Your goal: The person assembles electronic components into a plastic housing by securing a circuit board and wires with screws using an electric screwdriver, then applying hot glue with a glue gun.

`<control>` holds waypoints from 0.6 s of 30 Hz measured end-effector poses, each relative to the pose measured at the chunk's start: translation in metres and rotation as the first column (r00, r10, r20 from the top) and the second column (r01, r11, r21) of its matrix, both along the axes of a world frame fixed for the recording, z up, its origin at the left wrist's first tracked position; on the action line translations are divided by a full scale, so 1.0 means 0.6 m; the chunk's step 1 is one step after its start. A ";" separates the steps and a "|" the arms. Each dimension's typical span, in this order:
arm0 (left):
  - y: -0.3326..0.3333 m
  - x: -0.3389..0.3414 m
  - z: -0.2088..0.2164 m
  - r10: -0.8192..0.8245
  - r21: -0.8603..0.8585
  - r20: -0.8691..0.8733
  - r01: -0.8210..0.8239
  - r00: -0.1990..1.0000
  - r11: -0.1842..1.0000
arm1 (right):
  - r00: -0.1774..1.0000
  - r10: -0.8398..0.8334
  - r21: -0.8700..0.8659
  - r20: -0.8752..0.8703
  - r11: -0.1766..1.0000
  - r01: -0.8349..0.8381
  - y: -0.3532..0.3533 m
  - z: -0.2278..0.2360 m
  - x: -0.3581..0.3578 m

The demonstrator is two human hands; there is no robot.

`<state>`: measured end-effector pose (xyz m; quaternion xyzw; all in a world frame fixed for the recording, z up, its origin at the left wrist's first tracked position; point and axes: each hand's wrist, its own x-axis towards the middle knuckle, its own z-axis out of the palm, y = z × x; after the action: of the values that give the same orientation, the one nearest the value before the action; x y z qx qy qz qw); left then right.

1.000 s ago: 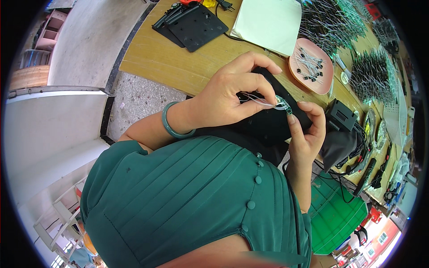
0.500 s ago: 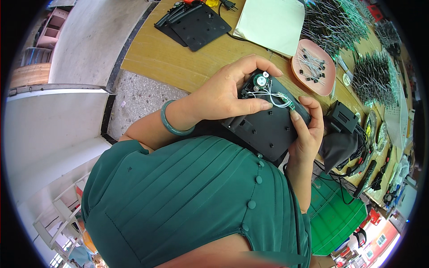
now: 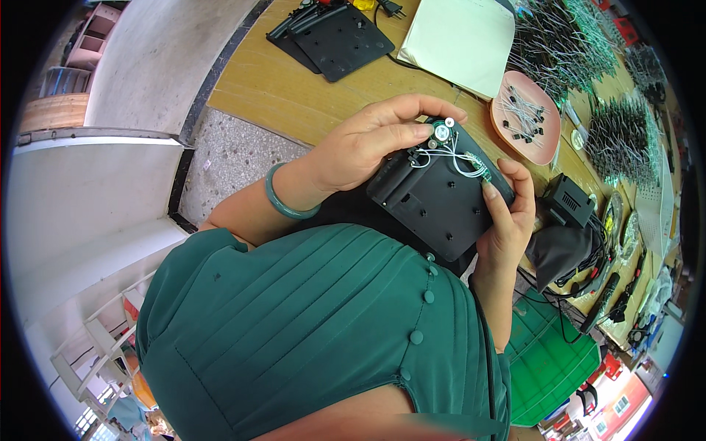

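Between my hands, above my lap, is a black plastic panel [image 3: 434,198] with small studs on its face. At its upper corner sits a round silver part [image 3: 442,134], and thin white wires [image 3: 448,156] run from there to a small green circuit board [image 3: 479,167] along the edge. My left hand [image 3: 371,140] grips the upper corner, its thumb pressed beside the round part and its fingers over the far edge. My right hand [image 3: 509,202] clasps the right edge, with the thumb on the face just below the green board.
More black panels [image 3: 342,44] and a white pad [image 3: 460,44] lie on the wooden table [image 3: 265,84]. A pink plate [image 3: 549,147] holds small wired components. Beyond it stand bundles of wired parts [image 3: 562,44]. At right are a black box [image 3: 568,200] and cables; below, a green crate [image 3: 555,360].
My left thumb has moved up from the white wires to the round silver part. My right hand keeps its hold on the panel's edge. The view has shifted slightly.
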<state>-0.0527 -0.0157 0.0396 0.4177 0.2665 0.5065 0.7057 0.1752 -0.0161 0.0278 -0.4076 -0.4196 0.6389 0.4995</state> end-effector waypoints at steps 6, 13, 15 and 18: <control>-0.002 0.000 0.000 -0.021 0.047 -0.128 0.028 0.992 0.999 | 1.000 -0.008 0.016 0.009 1.000 0.007 -0.001 -0.004 0.000; 0.001 0.000 -0.004 -0.001 0.125 -0.192 0.026 0.981 0.992 | 1.000 -0.005 0.033 0.023 0.999 0.004 -0.003 -0.004 0.002; 0.002 0.000 -0.005 0.003 0.132 -0.198 0.024 0.980 0.991 | 1.000 -0.003 0.048 0.028 0.999 0.002 -0.003 -0.003 0.002; 0.001 0.001 -0.005 0.013 0.113 -0.215 0.012 0.976 0.994 | 0.999 -0.005 0.075 0.049 0.997 0.002 -0.003 -0.003 0.001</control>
<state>-0.0523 -0.0152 0.0369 0.5096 0.3123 0.4729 0.6474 0.1759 -0.0179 0.0260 -0.4049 -0.4549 0.6115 0.5052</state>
